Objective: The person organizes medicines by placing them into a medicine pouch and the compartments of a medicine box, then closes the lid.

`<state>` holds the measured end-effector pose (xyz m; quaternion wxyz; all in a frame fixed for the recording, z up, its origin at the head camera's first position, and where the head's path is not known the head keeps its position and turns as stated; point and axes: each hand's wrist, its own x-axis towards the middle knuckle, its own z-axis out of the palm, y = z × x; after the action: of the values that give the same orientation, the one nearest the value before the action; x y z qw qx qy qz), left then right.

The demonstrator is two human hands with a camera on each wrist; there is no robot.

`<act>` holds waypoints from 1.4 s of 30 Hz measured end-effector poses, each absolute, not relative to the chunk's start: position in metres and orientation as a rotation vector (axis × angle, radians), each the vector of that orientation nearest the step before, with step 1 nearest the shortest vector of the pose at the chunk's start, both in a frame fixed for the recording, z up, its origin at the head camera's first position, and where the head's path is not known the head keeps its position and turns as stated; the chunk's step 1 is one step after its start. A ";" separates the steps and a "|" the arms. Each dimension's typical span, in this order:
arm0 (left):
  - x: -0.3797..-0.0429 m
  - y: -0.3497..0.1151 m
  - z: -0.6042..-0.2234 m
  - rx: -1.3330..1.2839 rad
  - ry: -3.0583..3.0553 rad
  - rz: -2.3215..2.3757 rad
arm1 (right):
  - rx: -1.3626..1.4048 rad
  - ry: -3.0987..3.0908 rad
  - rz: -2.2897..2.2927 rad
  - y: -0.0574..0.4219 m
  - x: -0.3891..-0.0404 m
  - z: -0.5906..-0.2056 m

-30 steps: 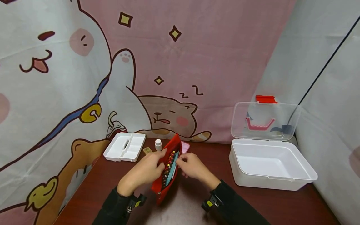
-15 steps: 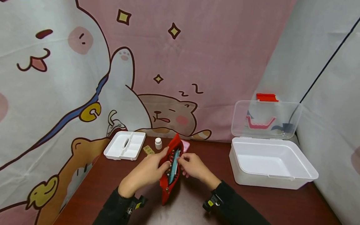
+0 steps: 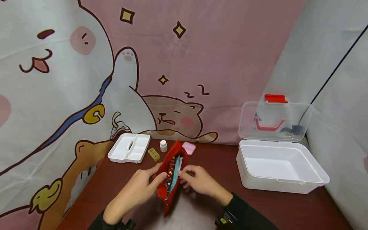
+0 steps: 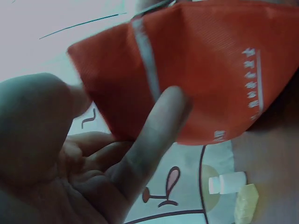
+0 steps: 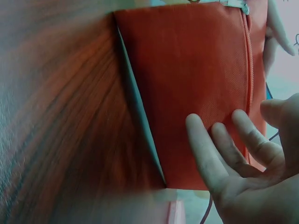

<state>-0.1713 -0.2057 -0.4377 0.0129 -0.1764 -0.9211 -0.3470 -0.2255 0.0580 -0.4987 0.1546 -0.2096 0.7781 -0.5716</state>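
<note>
A red zip pouch (image 3: 173, 150) stands upright between my hands in the head view, its mouth open. Inside lie a row of red and dark beads (image 3: 170, 170) and a flat light-blue item (image 3: 175, 174). My left hand (image 3: 136, 188) pinches the pouch's left wall, thumb at the rim and forefinger stretched along the outer face in the left wrist view. On the opposite side, my right hand (image 3: 201, 182) holds the right rim near the thumb. Its other fingers (image 5: 203, 144) rest against the pouch's outer face beside the zipper (image 5: 250, 60).
Behind the pouch are a small white bottle (image 3: 163, 146), a yellowish pill case (image 3: 153, 154) and a pink case (image 3: 188, 148). A white divided tray (image 3: 138, 138) lies back left. At right stands a white box (image 3: 276, 185) with its clear lid (image 3: 244, 121) raised.
The pouch has been lowered slightly toward me and its mouth spread wider. My left hand has shifted left and down with its wall; the right hand has moved slightly down.
</note>
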 end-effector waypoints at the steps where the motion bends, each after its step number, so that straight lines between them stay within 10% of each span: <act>1: -0.170 -0.206 -0.439 -0.538 -2.849 -1.073 | -0.613 2.233 -1.644 0.058 -0.224 -0.498; 16: -0.153 -0.200 -0.442 -0.135 -2.836 -0.862 | -1.018 2.346 -1.420 0.046 -0.192 -0.502; 42: -0.129 -0.201 -0.451 -0.710 -2.877 -1.071 | -1.615 2.608 -1.070 0.031 -0.178 -0.491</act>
<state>-0.1292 -0.2014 -0.4510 -0.0047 -0.2254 -0.9131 -0.3398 -0.1777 0.0310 -0.4909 -0.0534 -0.4963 0.8017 -0.3289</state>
